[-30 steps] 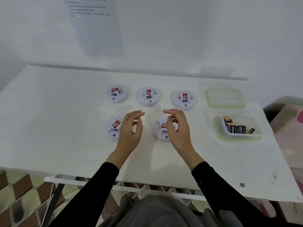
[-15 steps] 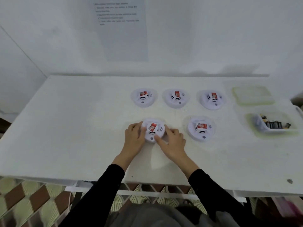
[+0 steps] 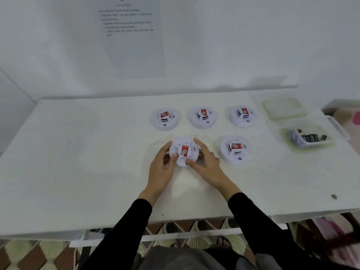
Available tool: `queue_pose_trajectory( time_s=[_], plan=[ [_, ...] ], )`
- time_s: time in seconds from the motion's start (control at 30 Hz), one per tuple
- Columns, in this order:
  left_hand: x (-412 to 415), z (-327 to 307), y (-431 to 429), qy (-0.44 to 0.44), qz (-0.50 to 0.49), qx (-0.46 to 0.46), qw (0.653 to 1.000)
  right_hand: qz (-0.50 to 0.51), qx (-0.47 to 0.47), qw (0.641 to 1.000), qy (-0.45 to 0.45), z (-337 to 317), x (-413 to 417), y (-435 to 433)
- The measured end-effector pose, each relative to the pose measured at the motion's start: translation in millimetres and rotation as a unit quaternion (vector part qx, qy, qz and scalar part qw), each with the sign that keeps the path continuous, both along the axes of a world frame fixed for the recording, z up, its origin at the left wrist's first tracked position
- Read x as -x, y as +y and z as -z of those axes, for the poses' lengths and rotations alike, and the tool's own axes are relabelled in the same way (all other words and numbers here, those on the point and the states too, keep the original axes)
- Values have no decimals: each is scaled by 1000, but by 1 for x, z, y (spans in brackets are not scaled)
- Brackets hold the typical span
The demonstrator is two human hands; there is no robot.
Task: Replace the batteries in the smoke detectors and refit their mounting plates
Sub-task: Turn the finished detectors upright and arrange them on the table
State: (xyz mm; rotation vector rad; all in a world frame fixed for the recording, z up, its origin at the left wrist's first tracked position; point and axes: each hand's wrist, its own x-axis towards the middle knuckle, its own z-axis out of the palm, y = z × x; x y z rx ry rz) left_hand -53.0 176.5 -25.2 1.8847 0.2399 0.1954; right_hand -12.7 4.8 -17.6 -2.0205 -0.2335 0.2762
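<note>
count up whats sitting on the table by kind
smoke detectors: 5, one gripped by the left hand and right hand
tub of batteries: 1, batteries too blurred to count
loose lid: 1
total: 7

both hands, left hand [image 3: 162, 168] and right hand [image 3: 206, 164], grip the front-left smoke detector [image 3: 184, 151] on the white table [image 3: 78, 162]; four other detectors nearby; the tub [image 3: 307, 138] apparently holds batteries.
</note>
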Motion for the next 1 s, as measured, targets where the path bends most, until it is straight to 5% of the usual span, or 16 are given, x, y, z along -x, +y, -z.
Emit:
queue_pose_trajectory(
  time_s=[1.0],
  plan=[
    [1,3,-2,-8,-7,-4,1000,7,27,998,-48,6,5,-3]
  ],
)
